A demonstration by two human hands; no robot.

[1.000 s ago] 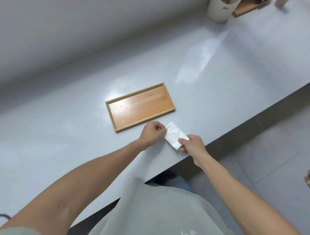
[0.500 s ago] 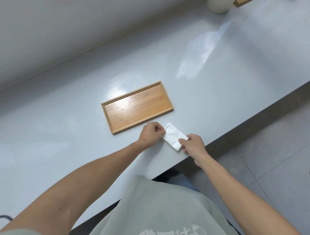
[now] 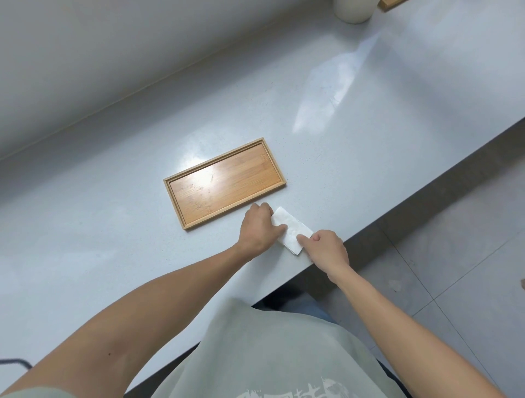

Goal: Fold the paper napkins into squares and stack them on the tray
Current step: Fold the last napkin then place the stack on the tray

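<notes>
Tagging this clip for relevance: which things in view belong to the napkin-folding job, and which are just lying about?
Part of the job:
- paper napkin, flat on the counter, pressed by both hands
- left hand
- right hand
- wooden tray, nothing on it yet

Lying about:
- white cup, far corner
- wooden item beside it, mostly cut off

The napkin (image 3: 291, 228) lies on the counter (image 3: 113, 241) just right of the tray (image 3: 224, 183), near the front edge.

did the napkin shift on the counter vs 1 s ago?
No. The napkin sits just off the wooden tray's near right corner as before; only the head camera moved.
</notes>
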